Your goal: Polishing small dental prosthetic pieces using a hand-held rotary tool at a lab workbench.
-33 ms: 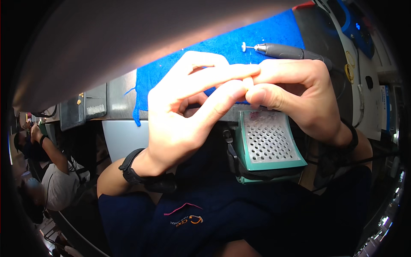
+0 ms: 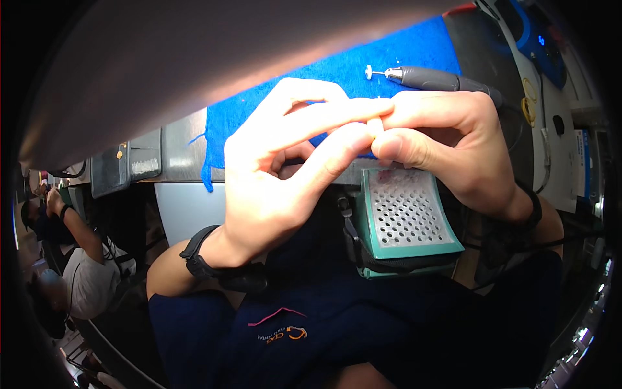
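Note:
Between the fingertips of both hands is a small cream-coloured piece (image 2: 375,125), mostly covered, so its exact kind cannot be made out. My left hand (image 2: 278,162) pinches it from the left with thumb and index finger. From the right, the thumb and index finger of my right hand (image 2: 453,133) close on the same piece. Both hands are held above the front edge of a blue cloth (image 2: 414,48). Beyond my right hand, a grey rotary handpiece (image 2: 427,78) with a small pale wheel on its tip lies on the cloth.
A green-framed suction inlet (image 2: 414,217) with a perforated plate stands below my hands. A dark tray (image 2: 110,170) is at the left. A large blurred surface (image 2: 194,71) cuts across the upper left. Another person (image 2: 94,279) sits at far left; a blue device (image 2: 541,42) stands far right.

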`<state>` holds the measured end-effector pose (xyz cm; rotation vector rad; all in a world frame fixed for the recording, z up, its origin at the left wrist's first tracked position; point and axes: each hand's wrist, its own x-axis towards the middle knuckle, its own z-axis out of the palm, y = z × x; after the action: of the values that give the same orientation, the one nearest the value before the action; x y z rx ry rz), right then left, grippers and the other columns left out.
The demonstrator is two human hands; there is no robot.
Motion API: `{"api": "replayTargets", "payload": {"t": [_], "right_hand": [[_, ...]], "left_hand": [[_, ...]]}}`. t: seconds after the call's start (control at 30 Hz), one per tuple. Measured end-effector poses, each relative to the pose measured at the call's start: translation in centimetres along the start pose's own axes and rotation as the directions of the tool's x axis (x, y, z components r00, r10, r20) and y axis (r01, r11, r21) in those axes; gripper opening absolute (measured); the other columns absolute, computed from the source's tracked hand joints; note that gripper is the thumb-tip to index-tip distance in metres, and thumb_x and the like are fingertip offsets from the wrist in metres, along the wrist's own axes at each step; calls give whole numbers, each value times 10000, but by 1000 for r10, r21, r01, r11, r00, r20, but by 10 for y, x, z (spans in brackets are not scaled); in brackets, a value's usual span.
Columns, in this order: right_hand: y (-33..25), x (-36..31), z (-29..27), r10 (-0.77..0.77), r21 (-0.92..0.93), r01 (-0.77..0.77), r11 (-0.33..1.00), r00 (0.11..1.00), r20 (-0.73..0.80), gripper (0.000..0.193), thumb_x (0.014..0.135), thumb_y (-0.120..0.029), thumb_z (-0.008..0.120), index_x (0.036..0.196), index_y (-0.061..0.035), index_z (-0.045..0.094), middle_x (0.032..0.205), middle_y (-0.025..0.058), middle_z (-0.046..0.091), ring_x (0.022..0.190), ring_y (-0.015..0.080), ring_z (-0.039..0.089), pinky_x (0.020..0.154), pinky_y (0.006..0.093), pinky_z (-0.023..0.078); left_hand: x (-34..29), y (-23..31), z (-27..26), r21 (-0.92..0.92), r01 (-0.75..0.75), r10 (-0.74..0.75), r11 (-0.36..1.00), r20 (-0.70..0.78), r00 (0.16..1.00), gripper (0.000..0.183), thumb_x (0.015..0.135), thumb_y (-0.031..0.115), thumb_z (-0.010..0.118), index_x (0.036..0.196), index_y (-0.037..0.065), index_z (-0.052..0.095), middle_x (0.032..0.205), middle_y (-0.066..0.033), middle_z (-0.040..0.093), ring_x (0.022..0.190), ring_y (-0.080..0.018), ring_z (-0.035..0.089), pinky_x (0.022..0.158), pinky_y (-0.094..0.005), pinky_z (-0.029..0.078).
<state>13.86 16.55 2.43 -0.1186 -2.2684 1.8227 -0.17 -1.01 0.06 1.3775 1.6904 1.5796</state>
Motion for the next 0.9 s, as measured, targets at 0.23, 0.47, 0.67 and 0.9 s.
{"api": "replayTargets", "payload": {"t": [0.23,0.47,0.67,0.9], "right_hand": [[-2,2,-3,45,14,-46,999,998,41,160,978,-87,679,919,53,730,863,64,696,792,110,630,716,256,496],[0,1,-1,48,63,-51,997,998,45,164,980,-91,677,934,59,726,868,78,702,803,119,642,733,266,507],[0,2,-3,49,39,-52,998,996,72,188,988,-110,666,945,63,726,867,86,701,803,127,644,734,265,508],[3,0,-1,20,-76,-15,997,998,61,156,977,-61,621,931,63,704,855,107,695,789,147,649,733,272,503]], "left_hand": [[1,-1,1,-15,-7,7,1000,15,1000,305,1001,43,627,1289,-38,689,1250,-158,634,1000,-153,638,849,-254,510],[1,-2,2,-101,17,-15,995,22,1000,319,1005,33,613,1310,-30,678,1256,-153,636,1077,-173,625,905,-268,506],[2,0,3,-179,75,-72,981,26,997,310,1018,54,615,1311,-24,680,1236,-137,638,1008,-147,622,826,-240,505],[1,0,6,-223,106,-116,969,-29,993,275,993,16,649,1258,-14,712,1208,-117,645,893,-106,627,668,-194,488]]}}
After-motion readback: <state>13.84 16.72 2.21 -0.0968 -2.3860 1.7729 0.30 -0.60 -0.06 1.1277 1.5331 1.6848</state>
